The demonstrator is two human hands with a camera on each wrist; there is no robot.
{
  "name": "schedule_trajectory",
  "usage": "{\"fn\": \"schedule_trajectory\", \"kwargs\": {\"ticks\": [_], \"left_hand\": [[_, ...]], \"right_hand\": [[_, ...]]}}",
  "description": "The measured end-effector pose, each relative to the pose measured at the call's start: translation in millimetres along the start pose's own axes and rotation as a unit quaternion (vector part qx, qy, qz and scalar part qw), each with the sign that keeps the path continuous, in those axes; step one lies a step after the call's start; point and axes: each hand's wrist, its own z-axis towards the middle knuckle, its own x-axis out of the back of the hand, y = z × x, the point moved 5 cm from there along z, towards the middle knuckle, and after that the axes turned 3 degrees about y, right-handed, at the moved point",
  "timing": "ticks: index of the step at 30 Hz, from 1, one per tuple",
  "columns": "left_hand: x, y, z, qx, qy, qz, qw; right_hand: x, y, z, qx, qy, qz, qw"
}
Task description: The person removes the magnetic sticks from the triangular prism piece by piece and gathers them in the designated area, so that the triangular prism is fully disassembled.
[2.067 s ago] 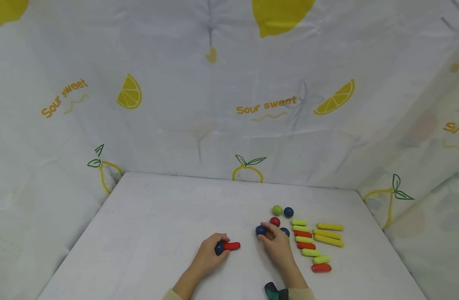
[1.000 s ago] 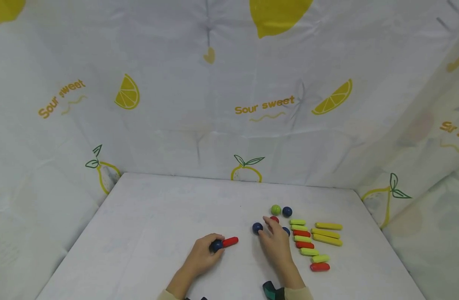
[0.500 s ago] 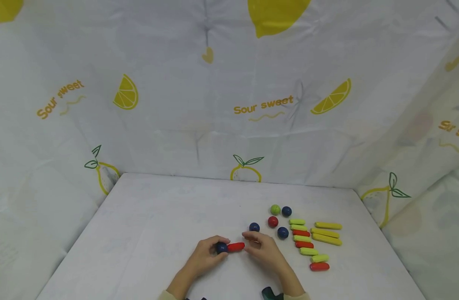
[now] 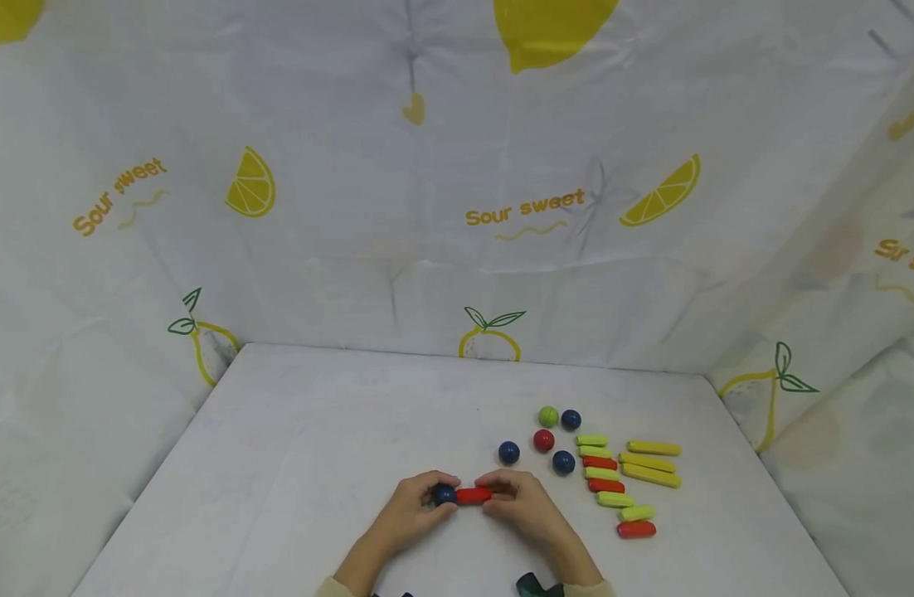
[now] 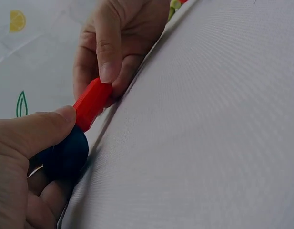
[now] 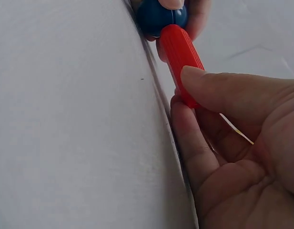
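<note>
My left hand grips a dark blue ball between thumb and fingers. A short red ribbed rod meets the ball end-on. The rod's far end is pinched by my right hand, thumb on one side and fingers on the other, as the right wrist view shows. In the left wrist view the blue ball is partly covered by my thumb, and the red rod slants from it up to the other hand. Just beyond the hands lies a loose blue ball.
To the right stand a red ball, a green ball and two more blue balls, one a blue ball. Farther right lies a column of lime and red rods, then longer yellow rods. A printed curtain surrounds the white table.
My right hand has let go of the loose blue ball, leaving it on the table, and moved left and nearer to pinch the red rod. My left hand keeps its ball.
</note>
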Motion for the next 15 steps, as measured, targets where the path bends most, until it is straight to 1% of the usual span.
{"fn": "schedule_trajectory", "kwargs": {"ticks": [3,5,7,9,11,13,15], "left_hand": [[0.3,-0.3,-0.2,-0.002,0.004,0.007,1.0],[0.1,-1.4,-0.3,0.0,0.002,0.009,1.0],[-0.2,-1.9,-0.1,0.0,0.0,0.011,0.9999],[-0.4,-2.6,0.3,0.005,-0.004,0.019,0.9998],[-0.5,-3.7,0.7,0.012,-0.008,0.017,0.9998],[-0.5,-5.1,0.9,0.023,-0.011,0.009,0.9996],[-0.8,-7.2,0.7,0.031,-0.014,-0.004,0.9994]], "right_hand": [[-1,0,-0.1,-0.003,0.0,-0.014,0.9999],[-1,0,-0.2,-0.004,0.0,-0.028,0.9996],[1,-1,-1.4,-0.006,-0.001,-0.032,0.9995],[5,-1,-3.5,-0.008,-0.005,-0.016,0.9998],[13,-2,-7.8,-0.014,0.001,0.015,0.9998],[25,-3,-15.1,-0.032,0.018,0.046,0.9982],[41,-2,-25.2,-0.052,0.049,0.063,0.9955]]}}
